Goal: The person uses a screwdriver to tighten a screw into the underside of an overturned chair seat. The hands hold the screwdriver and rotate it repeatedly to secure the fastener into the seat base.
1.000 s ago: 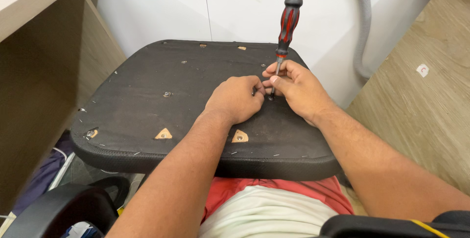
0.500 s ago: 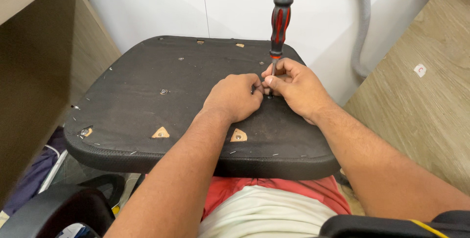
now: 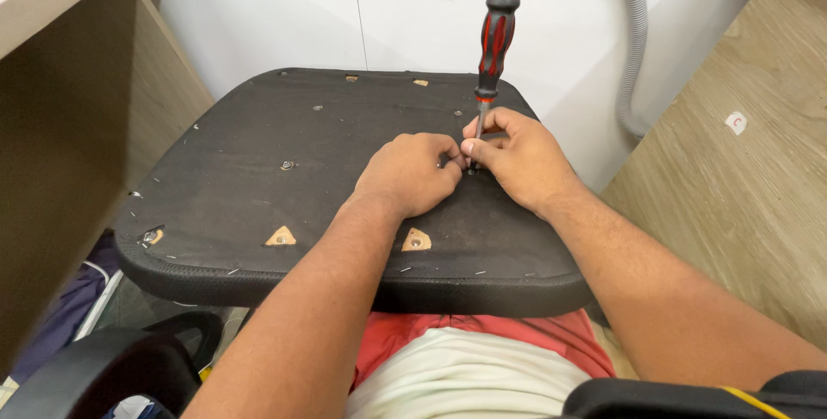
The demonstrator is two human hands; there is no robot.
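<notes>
Head view: upturned black seat base (image 3: 258, 178) across lap. Right hand (image 3: 517, 156) fingers pinched round shaft of red-black screwdriver (image 3: 491, 49), upright, tip at hole near seat centre. Left hand (image 3: 412, 173) fingers curled together beside tip; whether holding screw, cannot tell. Other holes (image 3: 288, 165) empty; fastening looks early.

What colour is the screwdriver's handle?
Red and black, with a dark grey cap; the screwdriver stands upright above the right hand, clearest in the head view.

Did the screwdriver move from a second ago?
Yes. The screwdriver leaned right before; now it stands nearly upright, its handle top shifted left against the black seat pad, while both hands pinch its tip.
</notes>
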